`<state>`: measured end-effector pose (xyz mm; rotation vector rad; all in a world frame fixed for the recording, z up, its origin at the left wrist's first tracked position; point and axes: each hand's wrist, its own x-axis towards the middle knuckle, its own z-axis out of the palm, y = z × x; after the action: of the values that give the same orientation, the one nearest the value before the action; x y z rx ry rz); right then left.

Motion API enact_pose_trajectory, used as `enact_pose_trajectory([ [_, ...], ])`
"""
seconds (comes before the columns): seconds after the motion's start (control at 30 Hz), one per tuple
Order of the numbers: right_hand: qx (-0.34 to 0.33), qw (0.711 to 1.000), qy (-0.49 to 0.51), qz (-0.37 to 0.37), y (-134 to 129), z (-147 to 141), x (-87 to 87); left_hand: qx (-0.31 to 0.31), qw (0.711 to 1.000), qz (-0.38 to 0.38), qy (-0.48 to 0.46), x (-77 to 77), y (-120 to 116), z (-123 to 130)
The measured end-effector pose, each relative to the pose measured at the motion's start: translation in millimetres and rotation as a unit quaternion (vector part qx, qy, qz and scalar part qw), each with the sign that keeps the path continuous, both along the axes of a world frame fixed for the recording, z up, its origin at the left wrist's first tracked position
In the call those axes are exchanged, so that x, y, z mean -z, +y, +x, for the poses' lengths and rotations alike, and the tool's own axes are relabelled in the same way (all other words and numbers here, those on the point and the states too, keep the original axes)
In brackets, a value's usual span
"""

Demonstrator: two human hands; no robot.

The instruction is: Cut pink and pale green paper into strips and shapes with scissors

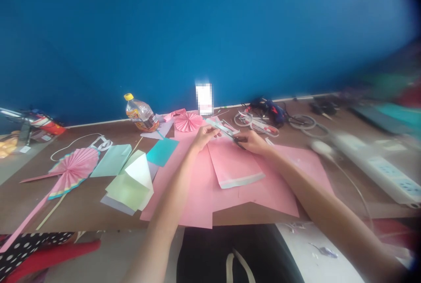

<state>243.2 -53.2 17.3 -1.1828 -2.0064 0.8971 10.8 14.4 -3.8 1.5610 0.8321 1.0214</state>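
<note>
Over the far part of the pink paper, my left hand (208,136) pinches a narrow pale strip of paper (217,124). My right hand (252,142) is closed around the dark handles of a pair of scissors (236,140), whose blades point up and left beside the strip. Whether the blades touch the strip is too blurred to tell. Below both hands lies a pink sheet with a white border (235,167), on top of larger pink sheets (190,191). A pleated pink rosette (188,122) sits just beyond my left hand.
A pleated pink fan (74,169), green paper (130,182) and a teal sheet (162,151) lie on the left. A drink bottle (140,114) stands near the blue wall. Cables (304,123) and a white power strip (375,164) occupy the right side.
</note>
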Motion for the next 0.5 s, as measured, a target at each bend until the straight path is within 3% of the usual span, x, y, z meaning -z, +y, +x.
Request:
enact_pose_trajectory([
  [0.33, 0.016, 1.000, 0.003, 0.000, 1.3, 1.2, 3.5, -0.053, 0.997, -0.028, -0.043, 1.3, 3.4, 0.4],
  [0.5, 0.009, 1.000, -0.001, -0.015, 2.1, 1.9, 7.5, -0.042, 0.998, -0.022, -0.035, 1.5, 2.1, 0.9],
])
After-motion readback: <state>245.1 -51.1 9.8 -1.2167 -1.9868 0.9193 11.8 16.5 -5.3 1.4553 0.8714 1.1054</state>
